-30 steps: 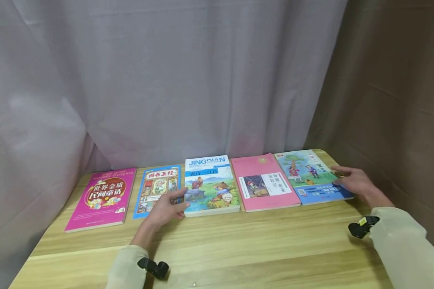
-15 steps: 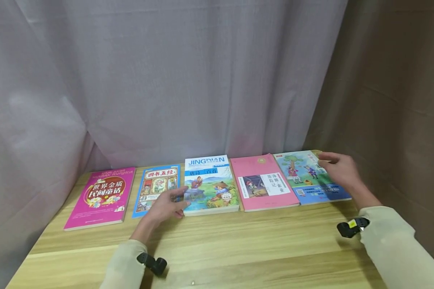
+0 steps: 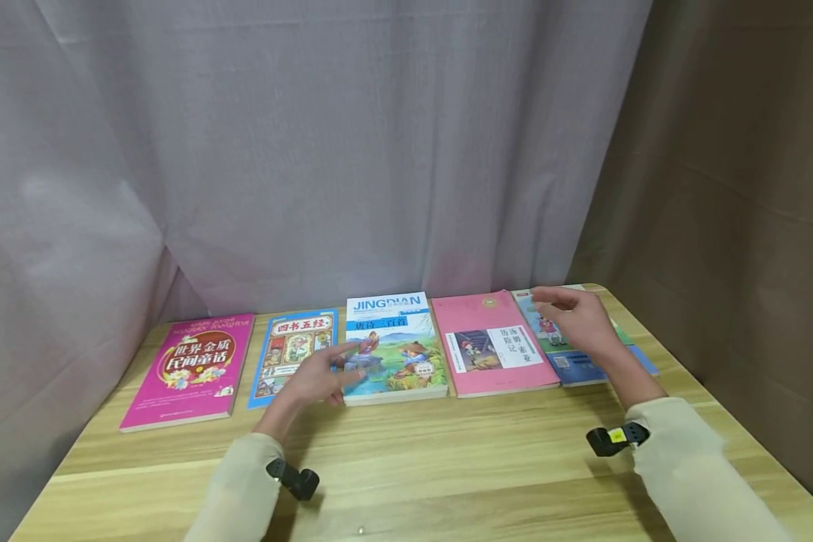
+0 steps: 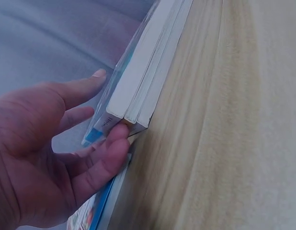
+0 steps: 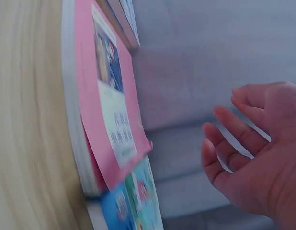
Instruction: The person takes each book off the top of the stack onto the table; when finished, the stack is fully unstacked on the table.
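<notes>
Five paperback books lie flat in a row along the far edge of the light wooden table [image 3: 447,467], in front of a pale grey curtain [image 3: 312,150]; from my left to my right they are the magenta book with yellow and white lettering [image 3: 190,369], the blue-bordered book with the red title panel [image 3: 291,350], the thick blue-and-white book with a painted landscape cover [image 3: 396,339], the pink book with the white label [image 3: 491,342] and the green-and-blue illustrated book [image 3: 623,346]; my left hand [image 3: 318,380] sits at the near left corner of the thick blue-and-white book [image 4: 138,81], where it adjoins the blue-bordered book; the fingers are loosely extended, not clenched; in the left wrist view the thumb presses against the near corner of the page block while the other fingers [image 4: 78,88] lie spread over the cover side; whether they bear on the cover I cannot tell; my right hand [image 3: 579,320] is over the green-and-blue illustrated book, at its border with the pink book; the fingers [image 5: 239,127] are relaxed, slightly curled and spread, gripping nothing; in the right wrist view the palm stands apart from the pink book [image 5: 109,110], whose cover is blurred; both cream sleeves [image 3: 691,467] carry a small black wrist camera [image 3: 613,439]; a brown curtain [image 3: 738,188] hangs at my right.
</notes>
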The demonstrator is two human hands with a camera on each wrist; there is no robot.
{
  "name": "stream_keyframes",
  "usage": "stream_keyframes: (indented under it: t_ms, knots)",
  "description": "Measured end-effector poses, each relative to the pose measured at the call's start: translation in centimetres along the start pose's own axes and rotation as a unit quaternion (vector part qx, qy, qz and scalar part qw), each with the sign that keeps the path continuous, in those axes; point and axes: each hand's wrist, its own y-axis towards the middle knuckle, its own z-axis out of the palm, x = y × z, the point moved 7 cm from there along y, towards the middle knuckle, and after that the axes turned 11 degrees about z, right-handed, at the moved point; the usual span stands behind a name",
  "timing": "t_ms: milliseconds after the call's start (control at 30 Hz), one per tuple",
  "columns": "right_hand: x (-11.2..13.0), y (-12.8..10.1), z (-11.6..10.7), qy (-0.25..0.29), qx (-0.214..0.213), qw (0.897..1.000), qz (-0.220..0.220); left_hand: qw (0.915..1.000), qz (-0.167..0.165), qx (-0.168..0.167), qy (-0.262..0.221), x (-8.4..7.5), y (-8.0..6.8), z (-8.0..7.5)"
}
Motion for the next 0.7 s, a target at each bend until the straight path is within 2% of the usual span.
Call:
stream_keyframes:
  t_ms: [167,267,367,500,700]
  knots:
    - [0.8,-0.2,2.9,0.021,0.044,0.999,-0.009,0.9997,-0.006,0.003,0.022,0.3,0.7,0.0]
    - [1.7,-0.4,4.4,0.028,0.059,0.997,-0.031,0.9992,-0.010,0.003,0.039,0.2,1.0,0.0]
    - [2.4,-0.6,5.9,0.023,0.072,0.997,-0.034,0.9983,-0.015,0.003,0.056,-0.1,1.3,0.0]
    - [2.9,-1.0,8.1,0.016,0.093,0.995,-0.020,0.9970,-0.029,-0.001,0.072,-0.1,1.5,0.0]
    - [2.9,-1.2,10.7,0.036,0.128,0.991,-0.011,0.9957,-0.044,-0.008,0.081,0.1,1.8,0.0]
